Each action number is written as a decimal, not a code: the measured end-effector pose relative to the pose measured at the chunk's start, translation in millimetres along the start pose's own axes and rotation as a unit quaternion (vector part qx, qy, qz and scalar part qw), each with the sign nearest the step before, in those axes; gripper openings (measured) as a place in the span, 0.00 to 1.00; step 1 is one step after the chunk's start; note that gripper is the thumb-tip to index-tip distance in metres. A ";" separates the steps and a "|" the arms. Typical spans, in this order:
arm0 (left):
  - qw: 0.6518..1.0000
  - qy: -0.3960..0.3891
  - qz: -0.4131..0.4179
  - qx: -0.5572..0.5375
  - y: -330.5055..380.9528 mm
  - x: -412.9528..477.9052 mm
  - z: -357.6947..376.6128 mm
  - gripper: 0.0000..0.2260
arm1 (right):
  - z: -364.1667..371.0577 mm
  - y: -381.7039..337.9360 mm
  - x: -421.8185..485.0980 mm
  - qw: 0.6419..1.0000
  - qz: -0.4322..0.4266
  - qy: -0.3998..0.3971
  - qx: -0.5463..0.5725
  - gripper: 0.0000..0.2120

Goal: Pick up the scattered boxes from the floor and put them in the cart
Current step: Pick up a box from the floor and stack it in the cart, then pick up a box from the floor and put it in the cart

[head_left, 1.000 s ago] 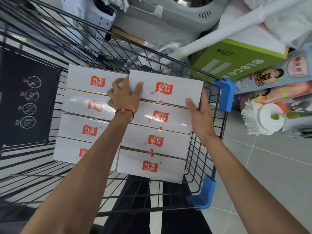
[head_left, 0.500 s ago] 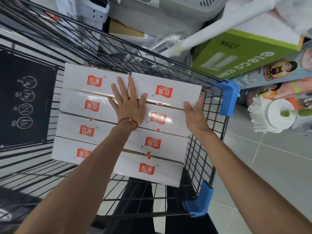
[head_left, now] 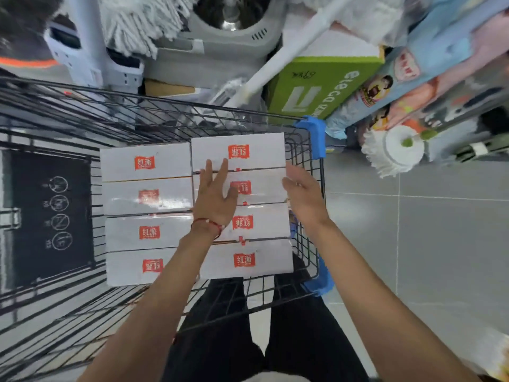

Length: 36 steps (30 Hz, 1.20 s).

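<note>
White boxes (head_left: 146, 162) with red labels lay packed in two neat columns inside the black wire cart (head_left: 154, 108). Left hand (head_left: 213, 197) hovered flat over the right column, fingers spread, grip apart. Right hand (head_left: 304, 193) hung open by the stack's right edge, holding nothing, near the blue corner guard (head_left: 314, 135).

Green carton (head_left: 316, 86), far right of centre, white lettering, handwritten marks on its side. White pole (head_left: 289, 48) leaning across its left end. Grey plastic bucket (head_left: 228, 31), far centre, with a stringy mop head (head_left: 137, 23) to its left. Round white mop head (head_left: 394, 153), right (green fitting at its hub). Printed packages (head_left: 429, 75), far right. Grey tiled floor (head_left: 413, 230), right.
</note>
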<state>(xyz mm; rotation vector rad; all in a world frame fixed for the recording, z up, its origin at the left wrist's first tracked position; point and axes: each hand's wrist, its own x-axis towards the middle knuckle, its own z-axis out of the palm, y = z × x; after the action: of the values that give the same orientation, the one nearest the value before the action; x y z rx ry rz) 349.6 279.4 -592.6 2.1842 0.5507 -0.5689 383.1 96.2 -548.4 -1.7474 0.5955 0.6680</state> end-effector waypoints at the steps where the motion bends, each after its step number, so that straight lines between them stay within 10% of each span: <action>1: 1.000 -0.005 0.008 -0.022 8.5 -13.9 -1.6 0.26 | -3.4 -1.1 -16.7 1.000 -0.007 0.013 0.012 0.16; 17: 0.967 -0.175 0.176 -0.057 111.8 -176.5 25.6 0.17 | -88.0 83.7 -221.0 0.925 0.047 0.196 0.321 0.12; 36: 0.848 -0.384 0.350 0.101 273.5 -365.9 300.2 0.14 | -310.8 255.2 -356.0 0.778 0.031 0.377 0.501 0.10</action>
<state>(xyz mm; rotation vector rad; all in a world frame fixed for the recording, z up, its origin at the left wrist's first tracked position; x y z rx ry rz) 142.3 -188.9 -401.4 1.9161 -0.7371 -1.0169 -3.1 -247.9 -403.9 -0.8832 1.2706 -0.3751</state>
